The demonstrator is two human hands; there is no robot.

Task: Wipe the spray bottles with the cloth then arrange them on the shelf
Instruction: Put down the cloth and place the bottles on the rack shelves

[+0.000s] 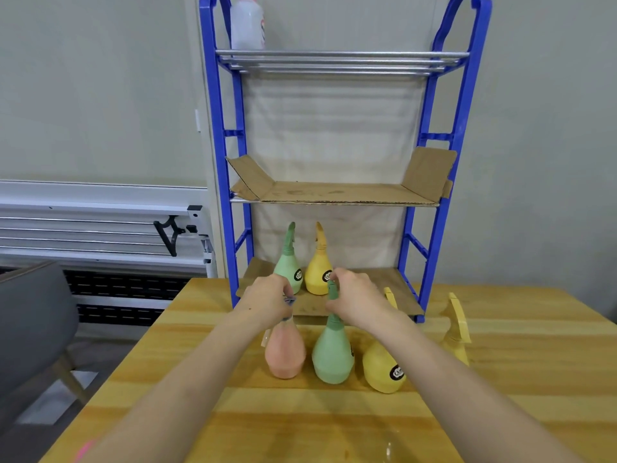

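Wood: table (500,412), pale yellow planks, filling the lower view.
Rack (437,182): blue plastic frame standing at the table's far edge, three tiers, against a grey wall.
Top tier (344,61): metal bars, bearing a white bottle (247,25) at the left end.
Middle tier: lined with cardboard (334,192), end flaps folded upward, nothing on it.
Bottom tier (397,289): cardboard-lined too, holding far green bottle (287,269) and far yellow bottle (317,272), upright, side by side, black labels facing out.
Chair (30,329): grey, left of the table.
Pink bottle (284,354): on the table, leftmost of the near row, upright, top hidden under the left hand.
Green bottle (332,355): just right of the pink one, upright on the table.
Yellow bottle (384,367): right of the green one, leaning, black label visible, partly behind the right forearm.
Last yellow bottle (457,332): farthest right, only head and shoulder showing past the arm.
Left hand (267,295): fingers curled down around the pink bottle's spray head, clamped on it.
Right hand (354,295): fingers pinched around the green bottle's spray head, gripping it.
Cloth: cannot tell where; only a blue-grey scrap (289,300) under the left fingers, too small to identify.
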